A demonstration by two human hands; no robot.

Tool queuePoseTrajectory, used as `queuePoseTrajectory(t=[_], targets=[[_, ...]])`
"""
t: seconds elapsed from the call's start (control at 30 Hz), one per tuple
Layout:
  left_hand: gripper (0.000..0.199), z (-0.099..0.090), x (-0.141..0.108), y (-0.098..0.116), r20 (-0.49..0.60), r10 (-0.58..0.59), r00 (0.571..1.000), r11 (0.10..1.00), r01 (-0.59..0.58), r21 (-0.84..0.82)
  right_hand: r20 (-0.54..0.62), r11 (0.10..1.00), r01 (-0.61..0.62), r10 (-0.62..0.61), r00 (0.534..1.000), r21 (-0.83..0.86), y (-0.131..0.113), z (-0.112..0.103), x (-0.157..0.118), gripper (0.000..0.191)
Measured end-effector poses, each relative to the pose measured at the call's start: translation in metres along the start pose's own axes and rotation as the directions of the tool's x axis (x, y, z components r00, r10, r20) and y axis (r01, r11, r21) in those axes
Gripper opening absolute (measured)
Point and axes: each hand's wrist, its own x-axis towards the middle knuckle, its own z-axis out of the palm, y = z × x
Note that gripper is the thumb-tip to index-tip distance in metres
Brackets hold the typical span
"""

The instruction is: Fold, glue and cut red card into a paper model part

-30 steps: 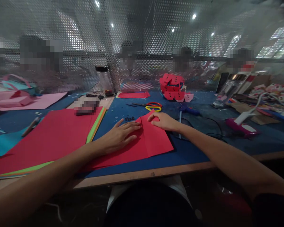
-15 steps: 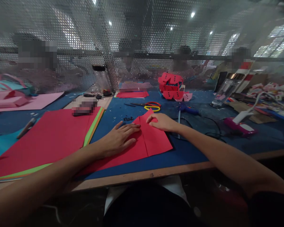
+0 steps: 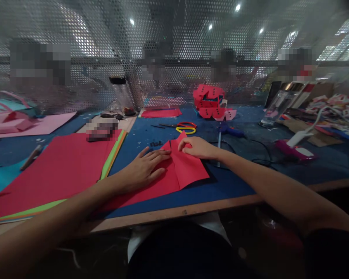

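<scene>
A red sheet of paper [image 3: 189, 170] lies on the blue table in front of me, with a crease running across it. My left hand [image 3: 147, 166] rests flat on the part left of the crease, fingers stretched out. With curled fingers, my right hand [image 3: 194, 148] grips the part on the right, whose edge is lifted off the table. Just beyond the sheet are scissors [image 3: 186, 128] with red and yellow handles. A dark blue glue gun [image 3: 231, 131] lies to the right of them.
Left of me is a stack of coloured paper [image 3: 66, 166] with a blurred dark object [image 3: 102, 130] on it. A red paper model [image 3: 211, 101] stands at the back. Glass bottles [image 3: 122, 97] and a purple power strip [image 3: 295, 150] are around. A perforated metal screen closes the far side.
The right part of the red sheet has lifted and bends up from the table. My right hand has shifted slightly left; my left hand stays flat.
</scene>
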Motion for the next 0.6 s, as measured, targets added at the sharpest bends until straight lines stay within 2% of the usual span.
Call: queuePoseTrajectory(t=[0.4,0.6], targets=[[0.046,-0.0030,-0.0001,0.0020,0.033,-0.009,0.999,1.000,0.009,-0.002,0.009,1.000,0.009,-0.010,1.000,0.011,0.0012,-0.0011,-0.0020,0.027],[0.047,-0.0025,-0.0001,-0.0001,0.020,-0.007,1.000,1.000,0.008,-0.027,-0.009,0.999,0.030,-0.030,1.000,0.042,0.0014,-0.0029,-0.0027,0.018]])
